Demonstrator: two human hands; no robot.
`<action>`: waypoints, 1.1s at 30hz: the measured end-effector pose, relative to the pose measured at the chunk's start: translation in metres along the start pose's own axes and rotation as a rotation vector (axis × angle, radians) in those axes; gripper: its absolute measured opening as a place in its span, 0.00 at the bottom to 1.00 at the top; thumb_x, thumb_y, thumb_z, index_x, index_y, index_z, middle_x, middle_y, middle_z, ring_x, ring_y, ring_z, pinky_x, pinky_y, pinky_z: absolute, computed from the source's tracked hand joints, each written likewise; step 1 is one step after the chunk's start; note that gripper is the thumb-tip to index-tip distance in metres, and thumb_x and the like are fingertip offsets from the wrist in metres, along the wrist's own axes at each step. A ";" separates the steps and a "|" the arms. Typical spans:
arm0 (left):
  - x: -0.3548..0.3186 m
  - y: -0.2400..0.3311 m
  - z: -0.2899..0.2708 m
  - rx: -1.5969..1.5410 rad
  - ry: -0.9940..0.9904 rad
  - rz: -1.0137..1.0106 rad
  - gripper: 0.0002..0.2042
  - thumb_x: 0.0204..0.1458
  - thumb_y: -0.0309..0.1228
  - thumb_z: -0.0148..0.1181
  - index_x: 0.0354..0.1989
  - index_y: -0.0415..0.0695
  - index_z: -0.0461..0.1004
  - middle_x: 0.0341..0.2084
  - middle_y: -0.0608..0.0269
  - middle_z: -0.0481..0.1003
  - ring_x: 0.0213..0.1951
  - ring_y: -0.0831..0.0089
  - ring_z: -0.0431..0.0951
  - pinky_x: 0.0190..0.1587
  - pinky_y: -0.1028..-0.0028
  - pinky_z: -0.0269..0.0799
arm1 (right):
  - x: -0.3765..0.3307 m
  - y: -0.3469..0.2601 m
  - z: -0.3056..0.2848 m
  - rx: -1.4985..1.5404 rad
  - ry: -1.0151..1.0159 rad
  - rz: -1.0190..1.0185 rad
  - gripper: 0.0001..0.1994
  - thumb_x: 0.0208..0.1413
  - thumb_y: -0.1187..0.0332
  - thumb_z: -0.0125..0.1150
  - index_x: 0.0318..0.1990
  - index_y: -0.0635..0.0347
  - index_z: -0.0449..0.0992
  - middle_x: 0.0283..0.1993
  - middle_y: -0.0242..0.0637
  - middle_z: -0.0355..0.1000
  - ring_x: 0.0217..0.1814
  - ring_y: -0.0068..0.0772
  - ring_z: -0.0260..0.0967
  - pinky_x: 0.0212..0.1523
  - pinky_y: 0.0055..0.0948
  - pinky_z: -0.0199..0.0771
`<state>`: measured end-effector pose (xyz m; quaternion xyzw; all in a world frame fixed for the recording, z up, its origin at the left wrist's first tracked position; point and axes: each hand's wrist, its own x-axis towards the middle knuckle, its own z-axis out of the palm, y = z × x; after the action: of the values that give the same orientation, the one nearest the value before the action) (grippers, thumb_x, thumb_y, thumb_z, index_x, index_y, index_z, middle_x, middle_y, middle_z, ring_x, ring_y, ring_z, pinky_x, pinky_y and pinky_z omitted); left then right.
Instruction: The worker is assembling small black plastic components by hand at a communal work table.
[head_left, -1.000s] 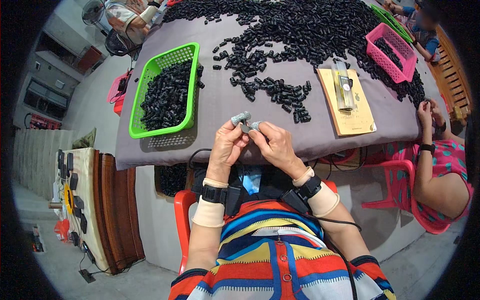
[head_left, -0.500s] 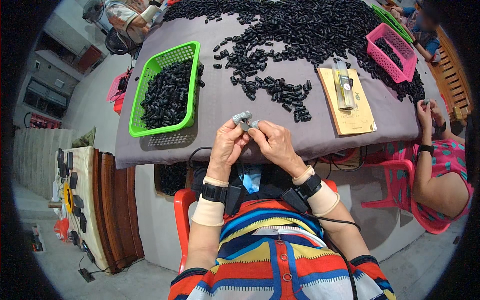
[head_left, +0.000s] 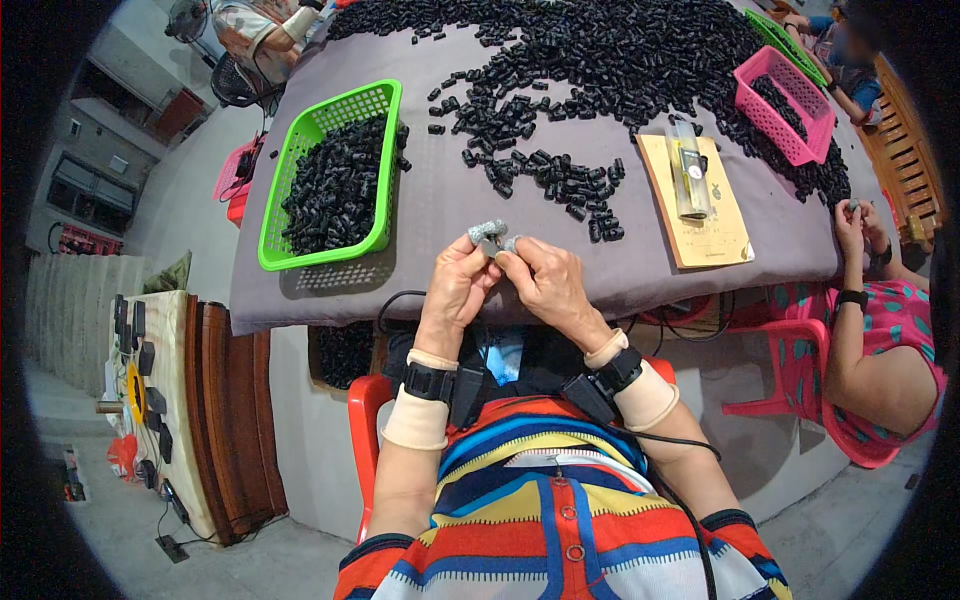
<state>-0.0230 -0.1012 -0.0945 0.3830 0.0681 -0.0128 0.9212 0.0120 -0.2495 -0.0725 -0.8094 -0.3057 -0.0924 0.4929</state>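
Workroom with grey concrete floor; work surface is a table under a mauve-grey cloth (head_left: 420,200), its edge drawn up against the seated person. Largest stock: a heap of small black plastic parts (head_left: 600,50) spread across the far half, with a looser cluster (head_left: 560,180) nearer the hands. Green slotted basket (head_left: 330,175), rectangular, at the person's left, roughly half filled with the same black parts. Pink slotted basket (head_left: 785,105), smaller, far right, also holding black parts. Tan rectangular card or pad (head_left: 695,205), right of centre, faint print too small to tell, bearing a clear oblong tool or holder (head_left: 690,170). Left hand (head_left: 460,285) and right hand (head_left: 545,285), fingertips in grey caps, pinch together one small dark part (head_left: 492,243) held just above the near table edge. Against the earlier views, hands and part sit almost unchanged, only raised slightly; work on this piece appears ongoing. A co-worker's hand (head_left: 855,225) works at far right.
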 end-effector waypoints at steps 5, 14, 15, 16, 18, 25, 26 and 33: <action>-0.001 -0.002 0.004 0.046 -0.008 0.016 0.11 0.55 0.25 0.53 0.46 0.41 0.72 0.29 0.66 0.75 0.23 0.82 0.71 0.26 0.84 0.69 | 0.002 0.002 0.001 0.012 0.046 -0.004 0.12 0.53 0.63 0.55 0.23 0.60 0.68 0.21 0.41 0.67 0.23 0.46 0.67 0.20 0.40 0.62; 0.000 0.000 0.003 0.001 0.033 -0.009 0.12 0.54 0.24 0.53 0.47 0.40 0.72 0.30 0.65 0.75 0.23 0.81 0.71 0.26 0.85 0.70 | -0.002 0.001 -0.004 0.029 -0.005 -0.017 0.12 0.53 0.64 0.56 0.23 0.60 0.68 0.22 0.41 0.67 0.23 0.45 0.67 0.21 0.38 0.63; 0.000 0.000 0.003 -0.005 0.032 -0.009 0.12 0.54 0.24 0.53 0.47 0.40 0.72 0.30 0.64 0.75 0.23 0.81 0.71 0.27 0.85 0.70 | -0.002 0.001 -0.004 0.031 -0.005 -0.013 0.12 0.53 0.64 0.56 0.23 0.60 0.68 0.22 0.41 0.67 0.23 0.45 0.67 0.21 0.38 0.63; 0.000 0.000 0.003 -0.012 0.031 -0.009 0.12 0.54 0.23 0.53 0.47 0.40 0.71 0.30 0.64 0.75 0.23 0.81 0.71 0.27 0.85 0.70 | -0.002 0.001 -0.004 0.034 -0.006 -0.009 0.12 0.53 0.64 0.56 0.23 0.60 0.68 0.22 0.41 0.67 0.23 0.45 0.67 0.21 0.38 0.62; 0.000 0.000 0.004 -0.018 0.028 -0.010 0.12 0.54 0.23 0.53 0.47 0.40 0.71 0.30 0.64 0.75 0.24 0.81 0.71 0.27 0.85 0.71 | -0.002 0.001 -0.004 0.037 -0.004 -0.004 0.12 0.53 0.64 0.56 0.23 0.60 0.68 0.22 0.41 0.67 0.23 0.45 0.67 0.21 0.38 0.63; 0.001 -0.003 0.002 0.042 0.031 0.009 0.12 0.53 0.22 0.53 0.46 0.39 0.71 0.32 0.63 0.74 0.27 0.80 0.71 0.29 0.83 0.69 | -0.001 -0.001 0.002 -0.016 0.057 -0.003 0.11 0.53 0.64 0.56 0.24 0.60 0.67 0.21 0.41 0.66 0.22 0.47 0.66 0.21 0.38 0.63; 0.000 -0.002 0.002 0.044 0.032 0.017 0.12 0.53 0.22 0.53 0.46 0.39 0.71 0.32 0.63 0.74 0.27 0.80 0.71 0.29 0.83 0.69 | -0.001 -0.002 0.002 -0.012 0.056 -0.010 0.11 0.53 0.64 0.56 0.24 0.60 0.67 0.21 0.41 0.66 0.22 0.47 0.66 0.21 0.38 0.63; -0.010 0.017 0.023 0.163 0.128 0.087 0.11 0.52 0.24 0.56 0.45 0.38 0.72 0.26 0.64 0.74 0.22 0.79 0.73 0.19 0.84 0.66 | -0.002 0.004 -0.006 0.124 0.075 0.063 0.11 0.54 0.66 0.55 0.23 0.62 0.66 0.20 0.43 0.66 0.20 0.47 0.65 0.20 0.38 0.60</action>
<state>-0.0293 -0.1059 -0.0645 0.4593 0.1087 0.0460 0.8804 0.0134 -0.2570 -0.0729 -0.7824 -0.2665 -0.0881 0.5560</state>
